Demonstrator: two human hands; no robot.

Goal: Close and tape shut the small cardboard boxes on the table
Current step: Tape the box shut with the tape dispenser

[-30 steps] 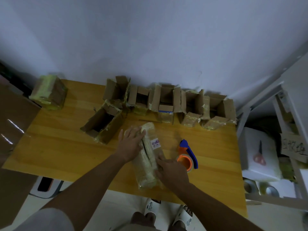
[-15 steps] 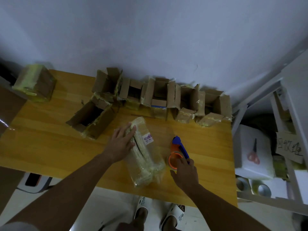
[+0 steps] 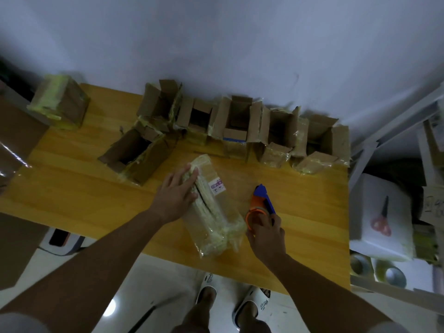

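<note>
At the upper left of the frame a taped-up closed box point(image 3: 60, 102) stands at the far left end of the yellow wooden tabletop point(image 3: 72, 188). Right of it, an open box point(image 3: 137, 156) lies tipped on its side, mouth toward the lower left. Behind it, along the wall, a row of open boxes point(image 3: 240, 126) stands with flaps up, running to the tabletop's right edge.

In the middle of the frame the left hand point(image 3: 176, 195) rests flat on the closed box point(image 3: 212, 207), a long carton with yellowish tape down its seam and a small white label on top. The fingers are straight and loose, pressing the left flap near the far end, gripping nothing. The carton lies at an angle, its near end at the front edge of the tabletop.

Just right of it, the right hand point(image 3: 266, 236) has its fingers curled round the near end of the tape dispenser point(image 3: 260, 204), an orange and blue tool lying on the tabletop beside the carton.

At the far right of the frame, red scissors point(image 3: 382, 222) lie on a white foam box point(image 3: 374, 246) off the tabletop.
</note>
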